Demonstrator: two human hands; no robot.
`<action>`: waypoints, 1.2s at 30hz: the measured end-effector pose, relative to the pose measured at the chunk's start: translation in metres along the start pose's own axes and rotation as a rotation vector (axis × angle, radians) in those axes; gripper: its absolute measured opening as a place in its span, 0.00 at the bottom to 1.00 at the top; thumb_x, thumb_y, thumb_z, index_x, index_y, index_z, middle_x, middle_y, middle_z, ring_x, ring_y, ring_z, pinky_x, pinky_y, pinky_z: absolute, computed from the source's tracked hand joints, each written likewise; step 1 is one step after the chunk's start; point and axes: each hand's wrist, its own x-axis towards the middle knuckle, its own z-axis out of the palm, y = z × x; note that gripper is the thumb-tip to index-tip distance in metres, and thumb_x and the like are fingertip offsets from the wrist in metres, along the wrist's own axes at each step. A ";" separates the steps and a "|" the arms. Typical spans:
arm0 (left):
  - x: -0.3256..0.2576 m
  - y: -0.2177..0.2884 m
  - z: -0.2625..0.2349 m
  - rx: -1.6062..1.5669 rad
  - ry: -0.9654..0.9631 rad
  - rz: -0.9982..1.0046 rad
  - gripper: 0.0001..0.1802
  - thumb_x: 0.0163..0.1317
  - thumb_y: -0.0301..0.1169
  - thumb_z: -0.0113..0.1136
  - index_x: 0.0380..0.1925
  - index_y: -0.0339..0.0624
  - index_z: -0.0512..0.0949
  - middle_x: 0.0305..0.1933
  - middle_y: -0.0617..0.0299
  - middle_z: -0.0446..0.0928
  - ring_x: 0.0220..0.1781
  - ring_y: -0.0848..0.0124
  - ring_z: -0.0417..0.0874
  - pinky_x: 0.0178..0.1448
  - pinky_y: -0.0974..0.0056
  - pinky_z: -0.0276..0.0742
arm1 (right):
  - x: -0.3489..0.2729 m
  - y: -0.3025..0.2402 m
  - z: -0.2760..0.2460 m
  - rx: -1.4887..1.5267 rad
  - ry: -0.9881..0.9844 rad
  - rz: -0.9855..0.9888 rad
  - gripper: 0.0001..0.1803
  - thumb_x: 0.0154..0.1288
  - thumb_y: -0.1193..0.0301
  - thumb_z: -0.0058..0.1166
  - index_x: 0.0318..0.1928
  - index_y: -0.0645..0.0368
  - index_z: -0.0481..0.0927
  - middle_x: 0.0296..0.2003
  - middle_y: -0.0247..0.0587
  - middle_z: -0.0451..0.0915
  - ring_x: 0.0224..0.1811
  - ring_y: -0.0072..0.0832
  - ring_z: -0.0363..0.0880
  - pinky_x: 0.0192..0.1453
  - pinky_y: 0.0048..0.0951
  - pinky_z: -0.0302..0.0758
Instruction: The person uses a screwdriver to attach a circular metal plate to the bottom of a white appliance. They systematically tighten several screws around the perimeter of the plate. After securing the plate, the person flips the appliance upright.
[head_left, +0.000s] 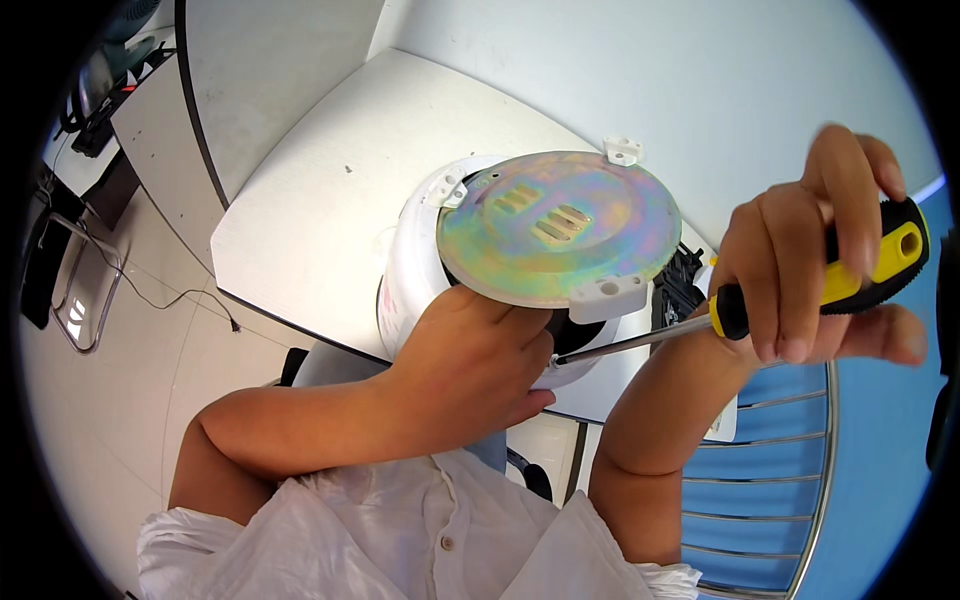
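On the table sits a white round appliance housing (404,268), and an iridescent metal disc (630,215) with slots lies tilted over its top. White plastic brackets (610,298) sit around the disc's edge. My left hand (478,365) is closed on the near side of the housing, its fingertips partly hidden under the disc and its thumb below the rim. In my right hand (790,260) is a yellow and black screwdriver (865,275). Its shaft slants down to the left, with the tip at the housing's near rim beside my left fingers. The right fingers wrap the handle while the thumb sticks out.
The white table (320,200) meets a pale wall (640,70) behind and a grey partition (270,90) at the left. Dark parts (680,280) lie right of the housing. A metal-barred chair (765,478) stands at lower right. A cord with a plug (234,324) lies on the floor.
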 end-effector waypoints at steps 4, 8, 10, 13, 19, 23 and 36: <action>0.000 0.001 0.000 0.010 0.001 0.000 0.23 0.38 0.47 0.73 0.25 0.42 0.76 0.37 0.59 0.73 0.45 0.61 0.75 0.48 0.57 0.74 | -0.009 -0.003 0.042 -0.425 0.590 -0.070 0.33 0.65 0.62 0.63 0.62 0.65 0.63 0.48 0.43 0.66 0.38 0.28 0.69 0.37 0.27 0.71; 0.000 0.002 0.001 0.016 0.003 -0.008 0.23 0.37 0.47 0.73 0.25 0.42 0.77 0.37 0.59 0.73 0.44 0.61 0.74 0.48 0.58 0.74 | -0.008 -0.002 0.045 -0.198 0.484 -0.105 0.33 0.69 0.65 0.58 0.66 0.67 0.61 0.46 0.40 0.67 0.36 0.26 0.68 0.37 0.26 0.72; 0.000 0.003 0.002 0.019 -0.001 -0.012 0.23 0.38 0.48 0.73 0.25 0.42 0.77 0.37 0.59 0.73 0.45 0.61 0.74 0.48 0.58 0.74 | -0.004 -0.001 0.026 -0.105 0.178 -0.084 0.28 0.70 0.70 0.54 0.64 0.70 0.61 0.39 0.42 0.71 0.26 0.27 0.72 0.24 0.25 0.74; 0.000 0.003 0.001 0.026 -0.006 -0.012 0.23 0.38 0.48 0.73 0.25 0.41 0.77 0.37 0.59 0.73 0.45 0.61 0.74 0.48 0.58 0.74 | -0.001 0.001 -0.001 0.129 -0.056 -0.089 0.25 0.69 0.73 0.55 0.59 0.72 0.61 0.33 0.45 0.75 0.16 0.29 0.77 0.10 0.23 0.75; 0.001 0.004 0.001 0.025 -0.014 -0.003 0.23 0.39 0.48 0.72 0.25 0.41 0.77 0.36 0.59 0.73 0.45 0.61 0.74 0.48 0.58 0.74 | -0.009 0.002 0.014 -0.032 0.302 -0.133 0.37 0.53 0.68 0.74 0.58 0.68 0.67 0.42 0.38 0.68 0.37 0.29 0.72 0.28 0.21 0.78; 0.001 0.005 0.001 0.012 -0.010 -0.015 0.23 0.38 0.48 0.73 0.25 0.42 0.77 0.37 0.59 0.73 0.45 0.60 0.74 0.47 0.58 0.74 | -0.009 -0.002 0.031 -0.212 0.445 -0.130 0.37 0.58 0.71 0.69 0.64 0.67 0.66 0.41 0.34 0.68 0.43 0.28 0.67 0.39 0.24 0.73; 0.002 0.006 0.000 -0.004 -0.002 -0.022 0.23 0.36 0.46 0.74 0.25 0.42 0.77 0.39 0.60 0.74 0.46 0.60 0.74 0.48 0.57 0.74 | -0.019 -0.008 0.033 -0.293 0.300 -0.165 0.37 0.58 0.70 0.69 0.62 0.66 0.63 0.48 0.42 0.64 0.37 0.29 0.72 0.37 0.27 0.77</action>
